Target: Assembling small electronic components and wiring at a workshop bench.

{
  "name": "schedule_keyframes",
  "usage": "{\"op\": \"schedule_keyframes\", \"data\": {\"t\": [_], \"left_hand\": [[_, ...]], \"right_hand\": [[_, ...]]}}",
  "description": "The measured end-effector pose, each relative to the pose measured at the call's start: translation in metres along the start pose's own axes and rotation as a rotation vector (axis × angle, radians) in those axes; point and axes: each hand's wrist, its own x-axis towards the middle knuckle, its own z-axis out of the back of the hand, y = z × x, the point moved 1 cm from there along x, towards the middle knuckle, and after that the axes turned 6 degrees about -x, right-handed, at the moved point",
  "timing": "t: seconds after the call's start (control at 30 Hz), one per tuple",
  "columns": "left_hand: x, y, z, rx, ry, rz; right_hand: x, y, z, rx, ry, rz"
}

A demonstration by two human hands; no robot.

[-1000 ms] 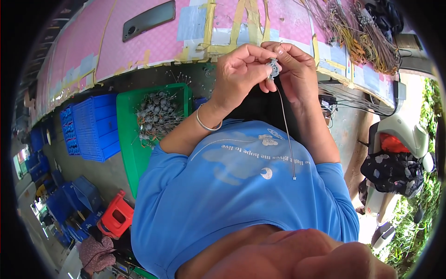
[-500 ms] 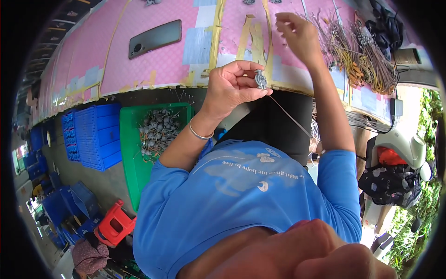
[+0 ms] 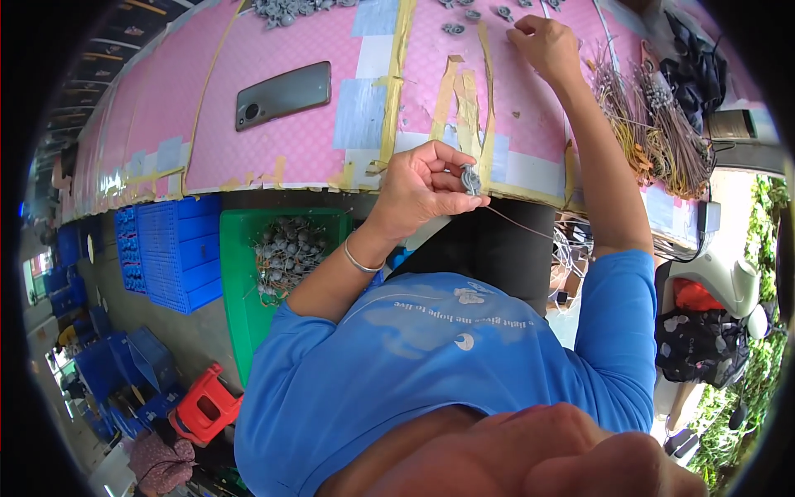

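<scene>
My left hand [image 3: 414, 186] pinches a small grey plastic part [image 3: 470, 180] between thumb and fingers, just off the table's near edge. From that part a thin brownish wire [image 3: 517, 224] trails down to the right. My right hand [image 3: 548, 51] reaches across the pink-covered table [image 3: 439, 87], its fingers partly bent and apart, with nothing visible in them. Close to its fingertips lies a loose grey part [image 3: 504, 13], and several similar ones are scattered along the far side.
A smartphone [image 3: 283, 95] lies left on the table; beyond it is a pile of grey parts [image 3: 290, 8]. Wire bundles [image 3: 662, 124] lie at the right. Below the edge stand a green bin [image 3: 236, 290] of wired grey parts and blue crates [image 3: 178, 257]. A red stool [image 3: 205, 404] is farther back.
My right hand has moved farther out over the table toward the grey parts. My left hand keeps its hold on its part. The view has tilted, showing more of the far side.
</scene>
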Motion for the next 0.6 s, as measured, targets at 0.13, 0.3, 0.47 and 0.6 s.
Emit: {"op": "schedule_keyframes", "data": {"t": [0.13, 0.3, 0.47, 0.6], "left_hand": [[0.002, 0.003, -0.001, -0.006, 0.006, -0.003], [0.001, 0.008, -0.001, 0.006, 0.015, -0.062], [-0.007, 0.005, -0.003, 0.079, -0.042, -0.23], [-0.02, -0.007, -0.001, 0.151, -0.083, -0.307]], "right_hand": [[-0.004, -0.024, -0.005, -0.107, -0.022, 0.031], [-0.01, -0.021, -0.007, -0.208, -0.068, 0.196], [-0.049, 0.018, 0.01, -0.164, -0.166, 0.33], [-0.141, 0.085, 0.053, 0.588, 0.029, 0.118]]}}
